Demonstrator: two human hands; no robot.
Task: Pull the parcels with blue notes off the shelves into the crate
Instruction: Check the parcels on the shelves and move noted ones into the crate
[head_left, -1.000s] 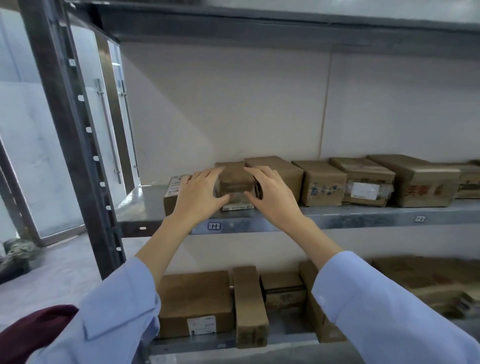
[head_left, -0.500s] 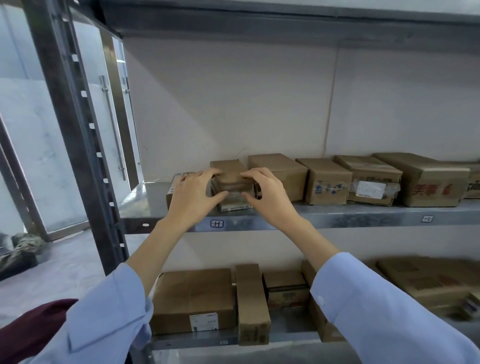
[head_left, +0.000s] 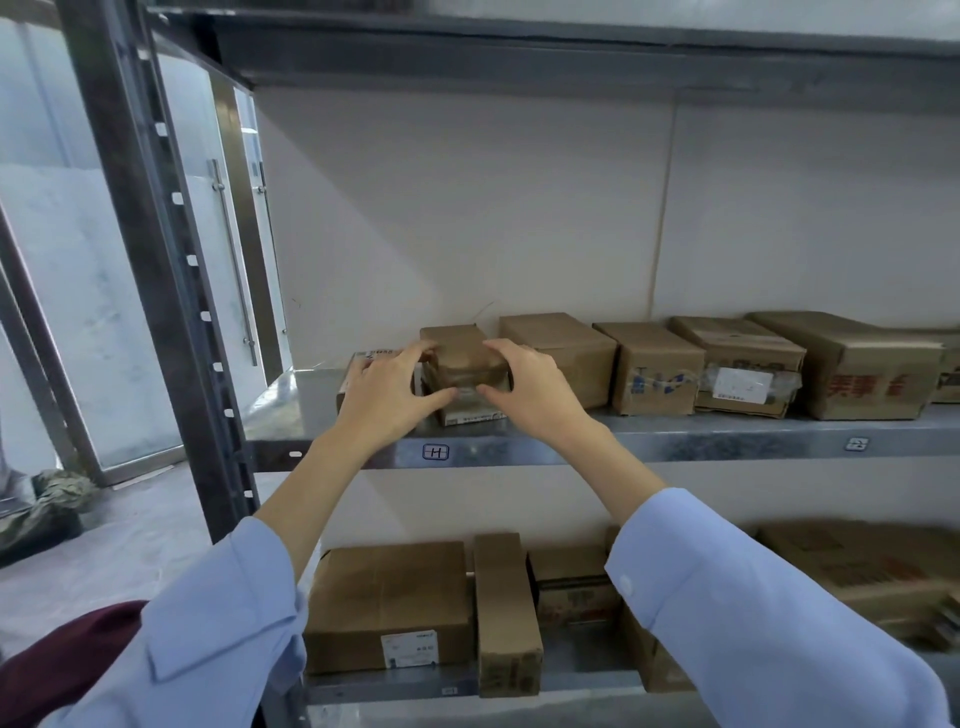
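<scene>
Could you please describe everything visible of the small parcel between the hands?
The small parcel is a brown cardboard box with clear tape across its front and a white label strip along the bottom. It stands upright near the front edge of the metal shelf. The left hand and right hand grip its sides. No blue note shows.

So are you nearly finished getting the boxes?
Not nearly. Nothing looks done: no crate shows in this view, and no blue note can be seen. In hand: the left hand and right hand grip a small parcel on the upper shelf. Left: lifting it off, then checking the other parcels beside it and those on the lower shelf.
</scene>
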